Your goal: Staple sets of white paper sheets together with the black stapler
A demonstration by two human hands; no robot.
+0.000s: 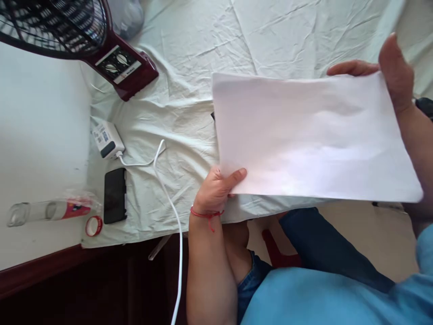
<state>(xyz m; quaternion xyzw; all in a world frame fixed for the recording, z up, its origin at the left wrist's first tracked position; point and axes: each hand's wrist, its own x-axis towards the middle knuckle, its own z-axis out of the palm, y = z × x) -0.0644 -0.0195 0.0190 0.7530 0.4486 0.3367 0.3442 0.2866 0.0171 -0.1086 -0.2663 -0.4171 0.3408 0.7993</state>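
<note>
A large blank sheet of white paper (314, 140) is held up over the near edge of the table; whether several sheets lie together I cannot tell. My left hand (218, 187), with a red string round its wrist, pinches the paper's lower left corner, thumb on top. At the upper right corner is my right hand (395, 74), its thumb raised off the paper and one finger stretched out behind the top edge. The rest of its fingers are hidden by the paper. A small dark object (213, 116) peeks out beside the paper's left edge.
A pale wrinkled cloth (189, 122) covers the table. To the left are a dark red fan (135, 74), a white adapter (108, 140) with a white cable (171, 203), a black phone (115, 195), a glass bottle (50, 211) and a red-rimmed cap (94, 225).
</note>
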